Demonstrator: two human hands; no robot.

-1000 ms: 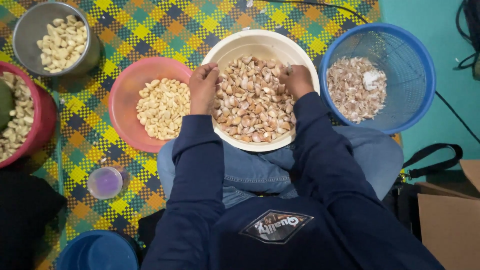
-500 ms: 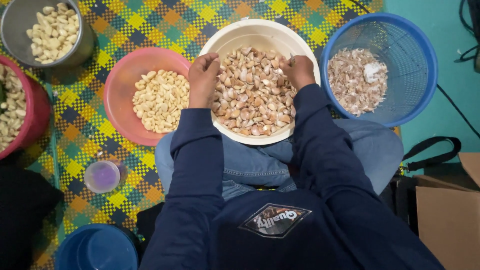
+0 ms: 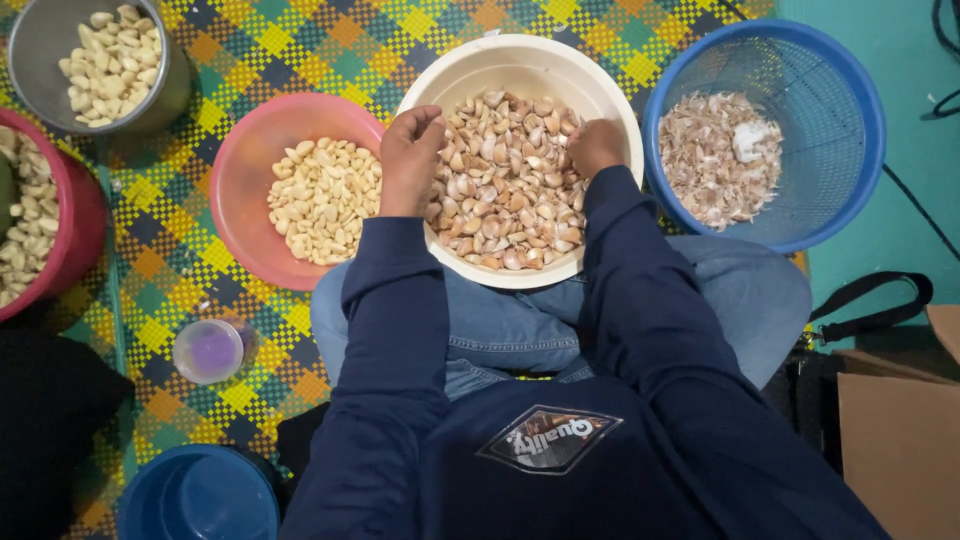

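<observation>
On my lap, cream bowl [image 3: 610, 95] sits closer now; L hand [image 3: 408, 160] & R hand [image 3: 594, 146] curl into cloves [image 3: 505, 190], grip unclear.

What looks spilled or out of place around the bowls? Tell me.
Nothing stands out. The unpeeled garlic cloves stay inside the cream bowl, the peeled cloves inside the pink bowl, and the skins inside the blue basket. None lie loose on the checked mat.

Cream bowl [image 3: 600, 90], pink bowl [image 3: 245, 160], blue basket [image 3: 850, 110], checked multicolour mat [image 3: 330, 50]
</observation>
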